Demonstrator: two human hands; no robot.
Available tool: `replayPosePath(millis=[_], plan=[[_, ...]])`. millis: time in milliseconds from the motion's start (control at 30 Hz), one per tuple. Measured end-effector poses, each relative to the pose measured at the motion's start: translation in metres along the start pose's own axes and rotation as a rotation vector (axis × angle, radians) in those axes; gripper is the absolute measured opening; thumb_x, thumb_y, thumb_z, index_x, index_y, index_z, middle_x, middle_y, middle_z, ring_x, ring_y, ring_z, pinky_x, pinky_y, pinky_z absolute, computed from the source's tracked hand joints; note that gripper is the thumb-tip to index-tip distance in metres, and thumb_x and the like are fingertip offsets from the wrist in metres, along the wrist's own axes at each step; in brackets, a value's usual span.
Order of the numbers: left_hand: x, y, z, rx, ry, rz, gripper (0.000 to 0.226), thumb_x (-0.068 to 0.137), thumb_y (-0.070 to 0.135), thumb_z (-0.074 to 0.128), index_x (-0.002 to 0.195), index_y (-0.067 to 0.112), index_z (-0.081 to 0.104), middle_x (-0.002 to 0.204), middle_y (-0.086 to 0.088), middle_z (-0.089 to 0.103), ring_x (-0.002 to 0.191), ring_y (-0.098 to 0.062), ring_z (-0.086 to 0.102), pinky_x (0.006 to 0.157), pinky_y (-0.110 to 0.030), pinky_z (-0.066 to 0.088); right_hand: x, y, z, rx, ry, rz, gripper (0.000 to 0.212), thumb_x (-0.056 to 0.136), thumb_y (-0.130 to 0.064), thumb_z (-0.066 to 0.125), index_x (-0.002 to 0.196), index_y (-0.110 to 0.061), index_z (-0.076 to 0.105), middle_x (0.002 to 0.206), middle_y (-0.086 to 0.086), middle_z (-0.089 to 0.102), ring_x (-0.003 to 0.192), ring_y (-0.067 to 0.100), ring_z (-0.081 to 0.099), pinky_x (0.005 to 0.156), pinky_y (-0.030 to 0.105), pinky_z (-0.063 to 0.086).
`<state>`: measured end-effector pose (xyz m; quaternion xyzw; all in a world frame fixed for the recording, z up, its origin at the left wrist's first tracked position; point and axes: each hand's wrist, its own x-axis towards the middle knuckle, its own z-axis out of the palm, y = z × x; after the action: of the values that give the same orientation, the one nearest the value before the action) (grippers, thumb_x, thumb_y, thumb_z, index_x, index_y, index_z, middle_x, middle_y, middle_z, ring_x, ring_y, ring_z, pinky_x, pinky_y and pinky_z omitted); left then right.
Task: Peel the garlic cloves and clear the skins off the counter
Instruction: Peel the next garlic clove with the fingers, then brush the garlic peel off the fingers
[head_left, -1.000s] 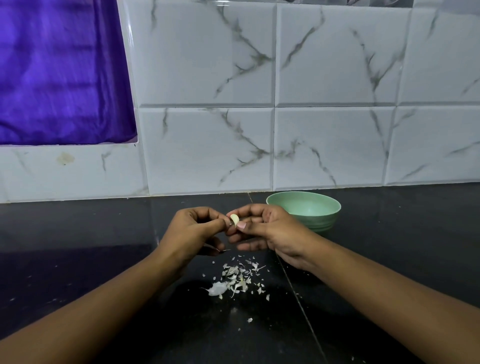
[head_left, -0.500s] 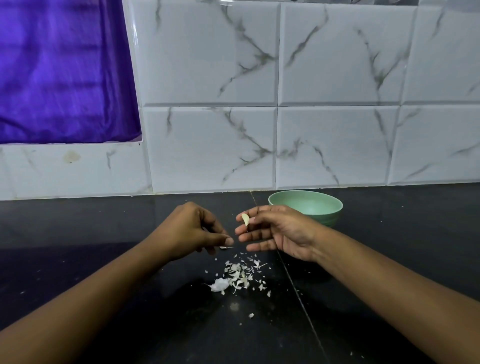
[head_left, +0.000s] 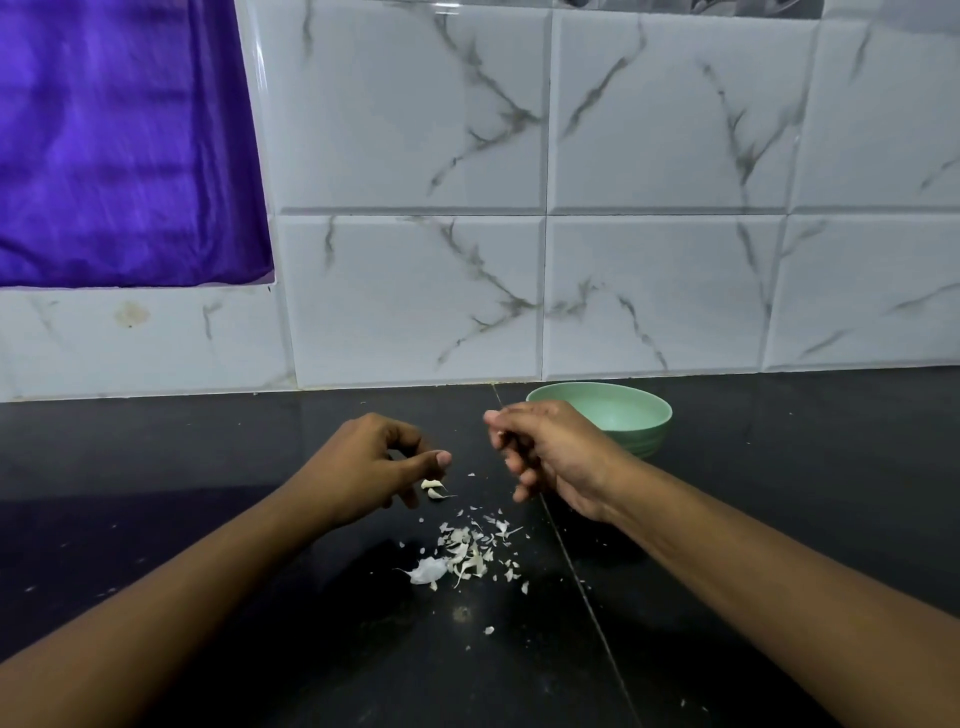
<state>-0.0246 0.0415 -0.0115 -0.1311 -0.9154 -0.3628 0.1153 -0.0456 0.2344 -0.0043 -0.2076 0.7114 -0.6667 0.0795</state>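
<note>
L hand hanging loose, holding nothing | R hand pinching clove, barely showing | skins looking papery-light, prob needing sweeping together

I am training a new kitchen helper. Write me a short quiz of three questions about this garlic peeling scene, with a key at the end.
1. Multiple choice: where does the green bowl stand?
A) Behind the right hand, near the tiled wall
B) Directly under the purple cloth
C) In front of the forearms, nearest the camera

2. True or false: the pile of garlic skins lies inside the green bowl.

3. Short answer: which hand has two loose skin pieces just below its thumb?

Key
1. A
2. False: it lies on the black counter.
3. The left hand.
</note>
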Motion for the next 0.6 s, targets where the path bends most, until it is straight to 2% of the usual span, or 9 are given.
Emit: replayPosePath(millis=[100, 167, 267, 333, 400, 533, 600], plan=[[0.0, -0.001, 0.001, -0.002, -0.01, -0.005, 0.022, 0.088, 0.032, 0.064, 0.08, 0.013, 0.072, 0.075, 0.0, 0.074, 0.063, -0.011, 0.071, 0.058, -0.028, 0.054, 0.005, 0.001, -0.003, -0.001, 0.061, 0.019, 0.038, 0.097, -0.025, 0.044, 0.06, -0.017, 0.043, 0.039, -0.009, 0.029, 0.031, 0.005, 0.023, 0.035, 0.017, 0.026], [0.001, -0.002, 0.001, -0.008, -0.012, 0.0, 0.018, 0.089, 0.028, 0.064, 0.081, 0.013, 0.072, 0.075, 0.002, 0.074, 0.063, -0.012, 0.071, 0.056, -0.026, 0.054, 0.005, 0.002, -0.004, -0.009, 0.069, 0.01, 0.042, 0.098, -0.03, 0.044, 0.059, -0.017, 0.041, 0.038, -0.009, 0.028, 0.031, 0.004, 0.022, 0.034, 0.017, 0.025], [0.002, -0.004, 0.001, -0.011, -0.04, 0.027, 0.005, 0.088, 0.018, 0.066, 0.091, 0.02, 0.07, 0.077, 0.004, 0.075, 0.062, -0.013, 0.07, 0.054, -0.02, 0.051, 0.005, 0.003, -0.007, -0.016, 0.039, -0.001, 0.041, 0.097, -0.035, 0.049, 0.063, -0.012, 0.049, 0.039, -0.005, 0.038, 0.031, 0.004, 0.031, 0.036, 0.019, 0.039], [0.002, -0.005, 0.0, -0.008, -0.057, 0.044, 0.016, 0.086, 0.014, 0.069, 0.097, 0.025, 0.068, 0.077, 0.004, 0.075, 0.062, -0.011, 0.07, 0.054, -0.018, 0.05, 0.004, 0.005, -0.008, -0.003, -0.052, 0.018, 0.031, 0.095, -0.029, 0.052, 0.076, -0.006, 0.06, 0.047, 0.0, 0.054, 0.037, 0.006, 0.047, 0.043, 0.023, 0.052], [0.003, -0.005, -0.001, 0.01, -0.067, 0.061, 0.02, 0.084, 0.014, 0.071, 0.098, 0.029, 0.067, 0.077, 0.005, 0.075, 0.064, -0.008, 0.07, 0.054, -0.016, 0.049, 0.004, 0.006, -0.01, 0.011, -0.123, 0.026, 0.02, 0.093, -0.021, 0.055, 0.089, -0.005, 0.065, 0.058, 0.004, 0.064, 0.046, 0.008, 0.059, 0.05, 0.023, 0.055], [0.002, -0.005, -0.001, 0.043, -0.123, 0.099, 0.026, 0.082, 0.013, 0.073, 0.098, 0.032, 0.068, 0.081, 0.004, 0.075, 0.074, -0.003, 0.07, 0.061, -0.011, 0.048, 0.005, 0.006, -0.011, 0.012, -0.091, -0.015, 0.006, 0.086, -0.011, 0.063, 0.084, -0.007, 0.067, 0.054, 0.001, 0.06, 0.041, 0.005, 0.053, 0.048, 0.021, 0.054], [0.0, -0.004, 0.001, 0.014, -0.164, 0.113, 0.031, 0.081, 0.004, 0.072, 0.099, 0.029, 0.069, 0.087, 0.007, 0.075, 0.081, 0.0, 0.07, 0.069, -0.011, 0.051, 0.006, 0.007, -0.012, 0.01, -0.057, -0.007, 0.003, 0.083, -0.006, 0.067, 0.079, -0.006, 0.066, 0.051, 0.0, 0.056, 0.038, 0.003, 0.048, 0.046, 0.02, 0.053]])
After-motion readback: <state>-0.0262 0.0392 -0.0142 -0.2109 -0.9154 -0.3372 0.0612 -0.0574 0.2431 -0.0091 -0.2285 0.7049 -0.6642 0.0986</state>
